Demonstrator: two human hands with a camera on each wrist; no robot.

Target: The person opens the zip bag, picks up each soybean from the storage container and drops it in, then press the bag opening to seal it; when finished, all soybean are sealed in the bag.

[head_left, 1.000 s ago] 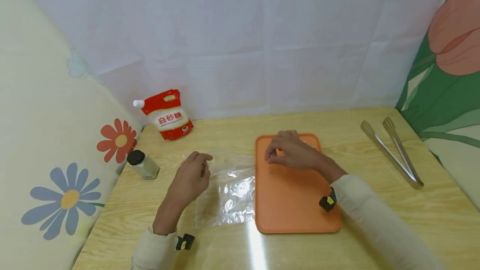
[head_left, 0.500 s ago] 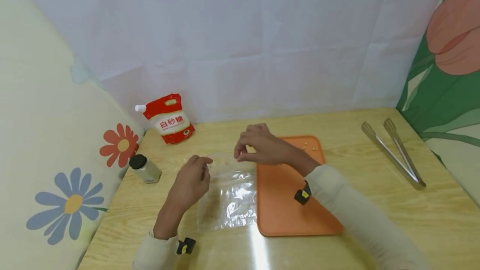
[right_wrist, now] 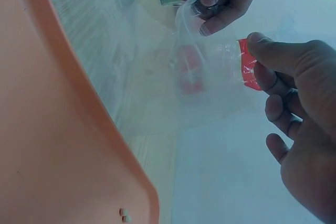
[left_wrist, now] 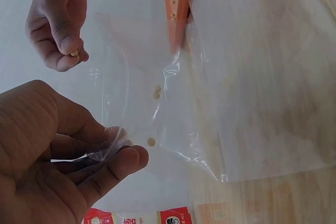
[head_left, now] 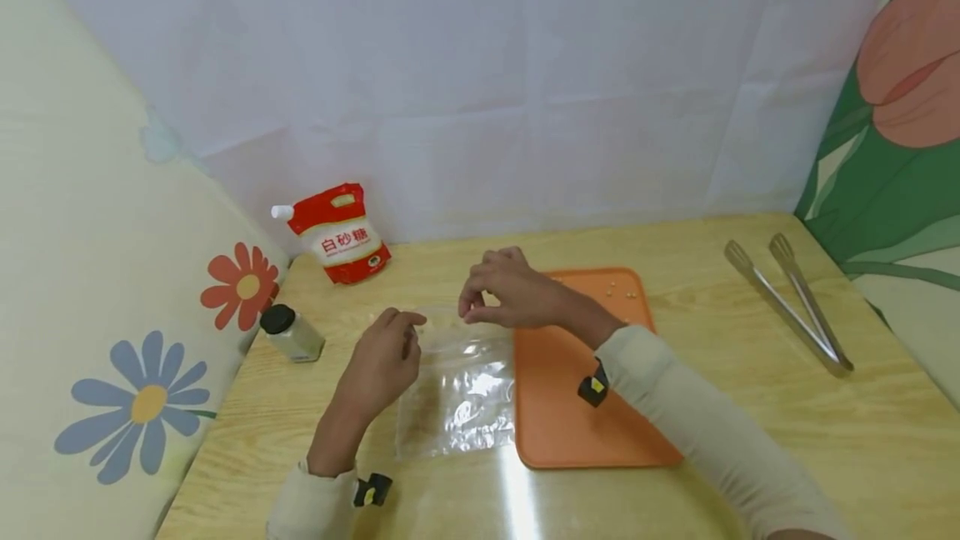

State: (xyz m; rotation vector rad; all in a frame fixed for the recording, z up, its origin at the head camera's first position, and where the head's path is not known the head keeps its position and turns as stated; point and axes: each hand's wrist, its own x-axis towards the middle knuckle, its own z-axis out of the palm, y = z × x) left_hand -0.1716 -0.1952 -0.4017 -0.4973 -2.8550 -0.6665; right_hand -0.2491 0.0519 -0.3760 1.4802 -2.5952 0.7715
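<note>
I've got the left hand (head_left: 386, 357), left of centre, pinching the edge of the clear bag (head_left: 457, 407) mid-frame. Near its upper right, the right hand (head_left: 510, 288) pinches a tiny pale bead (left_wrist: 74, 53) in its fingers; orange tray (head_left: 577, 440) further right. My worry: bag mouth collapses, bead bounces onto the bench (head_left: 427, 498).

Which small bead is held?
The bead pinched in the right hand; the other visible beads show through the clear bag or lie on the orange tray.
</note>
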